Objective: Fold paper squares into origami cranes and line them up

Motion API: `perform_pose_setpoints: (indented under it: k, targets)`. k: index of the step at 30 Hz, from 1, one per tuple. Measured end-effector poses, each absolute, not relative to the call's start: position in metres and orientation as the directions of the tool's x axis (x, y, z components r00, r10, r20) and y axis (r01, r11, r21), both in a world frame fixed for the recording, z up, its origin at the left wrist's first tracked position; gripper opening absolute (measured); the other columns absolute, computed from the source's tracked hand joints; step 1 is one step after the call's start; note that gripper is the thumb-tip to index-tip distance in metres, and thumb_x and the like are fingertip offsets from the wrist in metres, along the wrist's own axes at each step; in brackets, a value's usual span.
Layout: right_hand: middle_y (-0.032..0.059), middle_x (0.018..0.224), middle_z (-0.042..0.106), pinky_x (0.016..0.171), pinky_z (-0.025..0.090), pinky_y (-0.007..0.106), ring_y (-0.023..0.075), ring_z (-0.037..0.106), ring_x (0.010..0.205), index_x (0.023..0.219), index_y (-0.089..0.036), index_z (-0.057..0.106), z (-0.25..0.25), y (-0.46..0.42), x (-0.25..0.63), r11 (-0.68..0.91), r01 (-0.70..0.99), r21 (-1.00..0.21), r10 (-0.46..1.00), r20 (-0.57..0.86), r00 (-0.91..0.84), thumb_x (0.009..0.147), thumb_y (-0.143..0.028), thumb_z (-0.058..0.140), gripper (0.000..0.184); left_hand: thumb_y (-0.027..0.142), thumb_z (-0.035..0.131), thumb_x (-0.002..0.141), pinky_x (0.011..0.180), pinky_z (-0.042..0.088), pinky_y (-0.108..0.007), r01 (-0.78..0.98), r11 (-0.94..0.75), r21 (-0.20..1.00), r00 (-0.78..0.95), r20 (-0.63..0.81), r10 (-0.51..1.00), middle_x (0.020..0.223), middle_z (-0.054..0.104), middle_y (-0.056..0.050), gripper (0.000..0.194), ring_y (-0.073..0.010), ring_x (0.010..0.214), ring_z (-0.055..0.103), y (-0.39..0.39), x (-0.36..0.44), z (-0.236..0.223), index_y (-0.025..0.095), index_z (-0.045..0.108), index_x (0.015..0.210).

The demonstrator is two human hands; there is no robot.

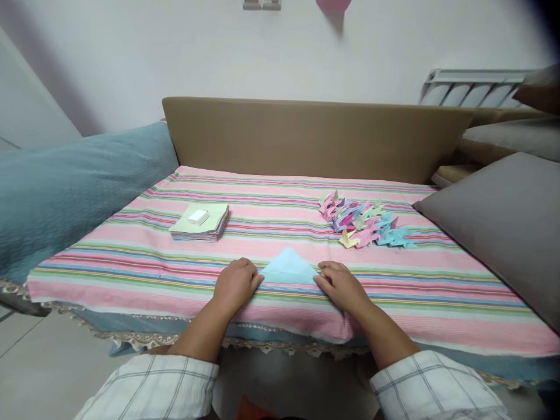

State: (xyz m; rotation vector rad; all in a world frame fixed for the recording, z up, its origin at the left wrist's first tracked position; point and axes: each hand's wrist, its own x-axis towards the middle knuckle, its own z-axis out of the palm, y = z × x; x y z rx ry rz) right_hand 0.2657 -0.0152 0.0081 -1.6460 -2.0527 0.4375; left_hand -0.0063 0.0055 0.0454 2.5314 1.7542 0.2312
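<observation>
A light blue sheet of origami paper (pixel 289 268), folded into a triangle, lies on the striped cloth (pixel 280 318) with its point away from me. My left hand (pixel 238 283) has its fingers closed at the left corner of the paper. At the right corner, my right hand (pixel 343 286) pinches the paper between thumb and fingers. Farther right lies a cluster of small folded paper cranes (pixel 365 221) in pink, purple, green, yellow and blue. Left of centre sits a stack of square paper (pixel 219 224), pale green on top, with a small white object (pixel 198 217) on it.
A grey cushion (pixel 503 221) leans at the right side. The blue sofa arm (pixel 87 181) bounds the left. A brown backboard (pixel 306 140) stands behind the cloth, before a white wall (pixel 175 46). Lace trim (pixel 140 338) hangs along the front edge.
</observation>
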Motion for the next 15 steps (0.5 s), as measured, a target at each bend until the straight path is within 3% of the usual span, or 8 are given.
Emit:
perform_pose_setpoints:
  k: [4,7,9,11,15]
  targets:
    - [0.0076,0.105,0.061,0.089,0.039,0.034,0.0221,0.050,0.107,0.060,-0.019,0.052,0.008,-0.015,0.263,0.217,0.836,-0.504,0.974,0.171,-0.150,0.083,-0.033,0.051,0.027,0.032,0.053,0.083,0.072,0.043,-0.032,0.938,-0.341,0.064,0.332,0.118,0.936,0.087,0.061,-0.007,0.020,-0.0218,0.084,0.056,0.005,-0.004,0.042,0.018,0.063,0.075]
    - [0.0061,0.097,0.062,0.086,0.040,0.033,0.0216,0.052,0.101,0.065,-0.020,0.053,0.006,-0.014,0.262,0.214,0.848,-0.485,0.971,0.197,-0.132,0.081,-0.031,0.054,0.019,0.028,0.057,0.080,0.076,0.044,-0.035,0.931,-0.364,0.035,0.347,0.225,0.910,0.093,0.062,-0.008,0.013,-0.0234,0.088,0.055,0.004,-0.001,0.036,0.018,0.063,0.086]
    - [0.0051,0.095,0.062,0.084,0.040,0.032,0.0209,0.053,0.097,0.076,-0.021,0.056,0.005,-0.014,0.262,0.211,0.850,-0.483,0.970,0.214,-0.120,0.079,-0.030,0.056,0.010,0.022,0.057,0.081,0.085,0.042,-0.040,0.899,-0.438,0.009,0.411,0.326,0.851,0.108,0.062,-0.009,0.015,-0.0244,0.096,0.053,0.003,0.003,0.031,0.020,0.063,0.095]
    - [0.0048,0.097,0.063,0.084,0.040,0.032,0.0205,0.053,0.095,0.087,-0.021,0.058,0.004,-0.013,0.262,0.215,0.847,-0.487,0.968,0.223,-0.118,0.079,-0.030,0.056,0.013,0.019,0.054,0.084,0.094,0.038,-0.045,0.827,-0.562,-0.025,0.525,0.390,0.756,0.119,0.060,-0.007,0.019,-0.0239,0.101,0.052,0.000,0.010,0.024,0.023,0.063,0.100]
    - [0.0063,0.101,0.063,0.086,0.040,0.035,0.0214,0.053,0.097,0.096,-0.019,0.060,0.002,-0.013,0.263,0.242,0.840,-0.485,0.962,0.230,-0.145,0.080,-0.031,0.056,0.020,0.021,0.048,0.089,0.101,0.036,-0.040,0.618,-0.786,-0.016,0.746,0.327,0.580,0.126,0.058,-0.005,0.026,-0.0215,0.112,0.050,-0.015,0.027,0.012,0.022,0.058,0.113]
